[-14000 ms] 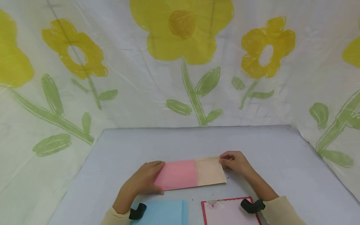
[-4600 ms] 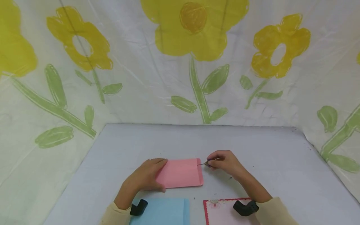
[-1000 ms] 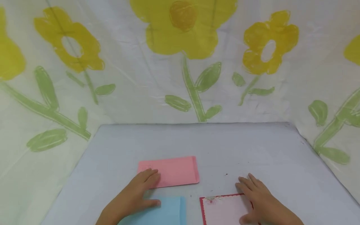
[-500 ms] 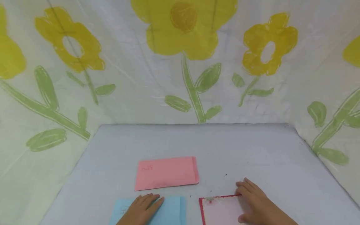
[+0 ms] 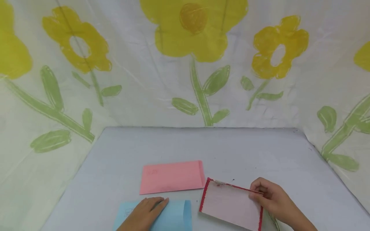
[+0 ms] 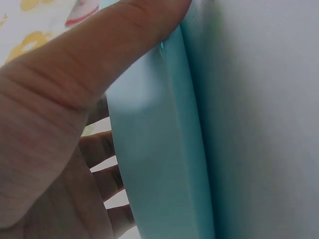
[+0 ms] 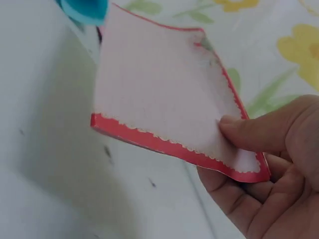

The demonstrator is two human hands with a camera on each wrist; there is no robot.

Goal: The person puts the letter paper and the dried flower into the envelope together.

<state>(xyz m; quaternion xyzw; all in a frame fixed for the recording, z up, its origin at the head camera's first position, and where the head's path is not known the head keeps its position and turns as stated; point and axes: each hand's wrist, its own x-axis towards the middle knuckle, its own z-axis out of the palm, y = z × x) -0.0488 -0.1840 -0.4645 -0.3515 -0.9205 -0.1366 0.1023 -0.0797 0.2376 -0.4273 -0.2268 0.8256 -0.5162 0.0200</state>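
My left hand [image 5: 144, 213] holds a light blue envelope [image 5: 174, 216] at the table's front. In the left wrist view, the thumb [image 6: 99, 55] lies on one side of the envelope and the fingers [image 6: 107, 181] behind the other; its flap end bows upward in the head view. With thumb and fingers, my right hand [image 5: 277, 200] pinches a pale pink note card [image 5: 228, 202] by its far right corner. A scalloped red border and a small printed decoration edge the card, which is tilted with its far side raised. Its underside is hidden.
A pink envelope [image 5: 171, 178] with small print lies flat behind the blue one, near the card's left corner. Under my right hand thin green lines [image 5: 274, 221] show. A flower-printed white curtain [image 5: 150, 96] hangs behind the grey-white table [image 5: 231, 144].
Earlier both hands handled the pink envelope, the right with a small pointed metal tool. Since then the left moved onto the blue envelope and grips it; the right has lifted and turned the card.
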